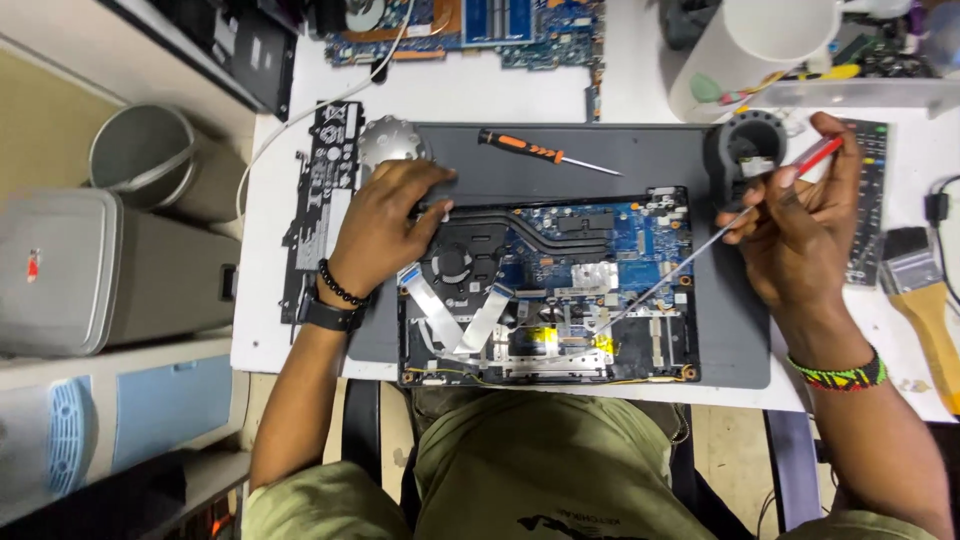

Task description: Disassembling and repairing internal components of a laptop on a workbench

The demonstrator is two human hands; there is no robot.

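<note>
An opened laptop base (655, 355) lies on a dark grey mat (740, 330), showing a blue circuit board (610, 235), a black fan (460, 262), a copper-dark heat pipe and white ribbon cables (450, 320). My left hand (385, 225) rests flat on the laptop's upper left corner beside the fan, holding nothing. My right hand (800, 215) grips a long screwdriver with a red handle (700, 260); its tip touches the lower middle of the board near a yellow patch.
A second screwdriver with an orange and black handle (545, 153) lies on the mat. A black battery pack (320, 200) sits left, another circuit board (470, 30) at the back, a paintbrush (925, 300) and remote (872, 200) right. Bins stand left.
</note>
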